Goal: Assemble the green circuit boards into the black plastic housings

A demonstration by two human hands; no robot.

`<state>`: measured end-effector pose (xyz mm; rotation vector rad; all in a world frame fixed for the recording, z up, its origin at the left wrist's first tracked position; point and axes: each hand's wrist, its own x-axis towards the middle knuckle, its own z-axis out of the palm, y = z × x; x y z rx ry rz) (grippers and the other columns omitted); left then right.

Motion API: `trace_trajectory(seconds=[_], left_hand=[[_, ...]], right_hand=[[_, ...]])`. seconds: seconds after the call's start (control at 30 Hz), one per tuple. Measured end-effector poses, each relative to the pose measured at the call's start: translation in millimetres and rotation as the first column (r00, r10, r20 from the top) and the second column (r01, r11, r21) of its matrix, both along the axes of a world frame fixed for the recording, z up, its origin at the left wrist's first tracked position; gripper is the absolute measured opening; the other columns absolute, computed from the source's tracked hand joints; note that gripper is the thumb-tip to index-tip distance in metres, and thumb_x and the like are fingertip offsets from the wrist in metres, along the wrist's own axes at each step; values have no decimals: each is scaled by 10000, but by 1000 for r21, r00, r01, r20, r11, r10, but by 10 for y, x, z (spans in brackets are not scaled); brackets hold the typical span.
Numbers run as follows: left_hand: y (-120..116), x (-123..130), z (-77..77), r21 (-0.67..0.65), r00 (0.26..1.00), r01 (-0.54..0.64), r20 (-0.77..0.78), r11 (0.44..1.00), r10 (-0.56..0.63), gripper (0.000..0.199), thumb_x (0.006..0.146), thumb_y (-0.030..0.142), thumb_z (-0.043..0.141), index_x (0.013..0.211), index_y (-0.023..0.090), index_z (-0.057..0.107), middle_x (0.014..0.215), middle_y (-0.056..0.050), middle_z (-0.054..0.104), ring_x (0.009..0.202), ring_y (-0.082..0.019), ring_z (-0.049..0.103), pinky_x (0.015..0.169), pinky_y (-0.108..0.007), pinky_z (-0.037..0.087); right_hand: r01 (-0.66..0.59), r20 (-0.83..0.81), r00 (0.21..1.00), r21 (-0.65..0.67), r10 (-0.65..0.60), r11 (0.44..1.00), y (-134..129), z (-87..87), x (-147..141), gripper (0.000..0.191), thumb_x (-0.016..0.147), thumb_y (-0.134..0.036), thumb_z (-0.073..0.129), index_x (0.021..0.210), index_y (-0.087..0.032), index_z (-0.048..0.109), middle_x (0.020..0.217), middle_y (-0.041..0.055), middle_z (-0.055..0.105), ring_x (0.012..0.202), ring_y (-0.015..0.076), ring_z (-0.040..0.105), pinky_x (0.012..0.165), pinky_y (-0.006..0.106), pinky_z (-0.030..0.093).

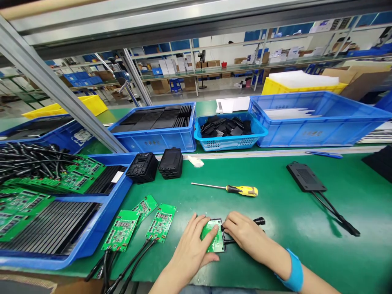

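Note:
A green circuit board (217, 241) lies in a black plastic housing (224, 247) on the bench, close in front of me. My left hand (196, 241) grips it from the left, thumb across the board and fingers over its far left edge. At the housing's right edge, the fingertips of my right hand (245, 230) pinch a black cable, partly hidden under them. A black cable connector (259, 221) sticks out beyond that hand. Left of my hands lie several circuit boards (161, 222) with black cables. A yellow-and-black screwdriver (241, 190) lies behind the housing.
A blue bin (114, 200) at left holds boards, cables and black parts. Two stacks of black housings (170, 163) stand beside it. A closed black unit with cables (307, 177) and a blue pen (324, 154) lie right. Behind stand a light-blue basket (229, 143) and blue crates (306, 134).

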<state>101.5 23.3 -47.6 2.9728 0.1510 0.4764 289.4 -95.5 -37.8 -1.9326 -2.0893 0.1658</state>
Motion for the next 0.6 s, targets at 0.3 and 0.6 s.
trace_trajectory(seconds=[0.3, 0.6], left_hand=[[-23, 22, 26, -30, 996, -44, -83, 999, 42, 860, 584, 378, 895, 1296, 149, 471, 1320, -258, 485, 1108, -394, 565, 872, -581, 533], [-30, 36, 26, -74, 995, -40, -97, 996, 33, 738, 699, 377, 834, 1318, 182, 481, 1295, -187, 544, 1191, -355, 523, 1003, -674, 389]], right_hand=[[-70, 140, 989, 219, 40, 973, -18, -55, -58, 291, 977, -81, 365, 800, -132, 591, 765, 57, 531, 687, 199, 454, 605, 323, 344], [-46, -78, 995, 123, 55, 991, -62, -15, 160, 177, 965, -140, 506, 972, -216, 665, 896, 28, 601, 811, 157, 544, 702, 266, 414]])
